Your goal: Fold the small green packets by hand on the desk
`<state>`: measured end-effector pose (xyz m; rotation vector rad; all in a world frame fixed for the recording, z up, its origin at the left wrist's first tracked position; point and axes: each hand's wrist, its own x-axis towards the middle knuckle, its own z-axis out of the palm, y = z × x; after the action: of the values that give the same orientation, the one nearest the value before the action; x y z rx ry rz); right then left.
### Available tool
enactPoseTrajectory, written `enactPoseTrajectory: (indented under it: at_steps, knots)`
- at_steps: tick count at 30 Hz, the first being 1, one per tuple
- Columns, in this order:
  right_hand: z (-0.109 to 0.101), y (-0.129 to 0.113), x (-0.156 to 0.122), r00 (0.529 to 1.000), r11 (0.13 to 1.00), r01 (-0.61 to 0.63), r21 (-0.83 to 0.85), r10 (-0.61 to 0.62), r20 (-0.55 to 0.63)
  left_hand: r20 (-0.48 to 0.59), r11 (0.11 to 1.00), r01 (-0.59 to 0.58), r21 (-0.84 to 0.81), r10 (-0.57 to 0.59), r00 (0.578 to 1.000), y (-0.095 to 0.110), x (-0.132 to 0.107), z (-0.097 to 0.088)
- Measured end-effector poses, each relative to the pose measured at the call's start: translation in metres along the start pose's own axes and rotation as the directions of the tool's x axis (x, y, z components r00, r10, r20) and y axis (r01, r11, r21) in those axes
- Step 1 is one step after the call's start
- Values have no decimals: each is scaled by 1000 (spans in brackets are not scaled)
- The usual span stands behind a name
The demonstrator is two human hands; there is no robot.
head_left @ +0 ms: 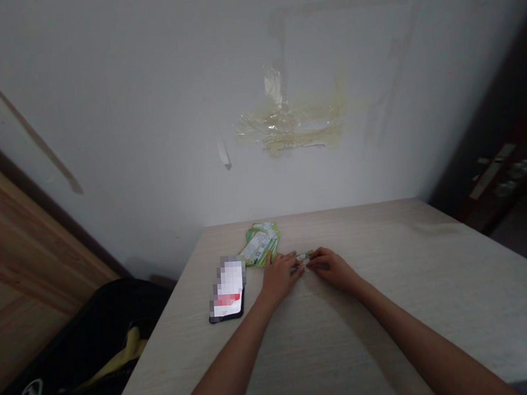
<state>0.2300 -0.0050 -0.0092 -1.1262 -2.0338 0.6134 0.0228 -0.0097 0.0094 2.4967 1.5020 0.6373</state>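
Note:
Between my hands, flat on the table, lies a small green-and-white packet [305, 256], mostly covered by fingers. My left hand [280, 277] holds its left side down with the fingertips, thumb pointing away towards the pile. At the packet's right end, the thumb and fingers of my right hand [334, 268] are pinched on it. Just beyond my left hand sits a pile of green-and-white printed packets [258, 248], loosely stacked and fanned. What the covered part of the small packet looks like cannot be made out.
A phone [228, 290] with a lit, blurred screen lies left of my left hand on the pale wooden table [409, 278]. Behind the table rises a white wall with a patch of clear tape [286, 125]. A black bag [106, 329] stands off the left edge.

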Motion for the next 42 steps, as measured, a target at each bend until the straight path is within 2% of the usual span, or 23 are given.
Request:
enactPoseTrajectory:
  at_steps: [11, 20, 33, 42]
  knots:
    - [4, 3, -3, 998, 993, 55, -103, -57, -13, -6, 1000, -13, 15, 14, 1000, 1, 2, -2]
    - [3, -4, -2, 1000, 990, 25, -141, -27, -13, -23, 999, -24, 21, 25, 999, 2, 2, -1]
    - [4, -4, -2, 999, 979, 46, -198, -44, 13, -18, 1000, -5, 13, 5, 1000, 3, 1, -2]
    - [14, -2, 1, 997, 973, -28, -230, 11, -74, -1, 999, 45, -31, -45, 999, 0, 5, -2]
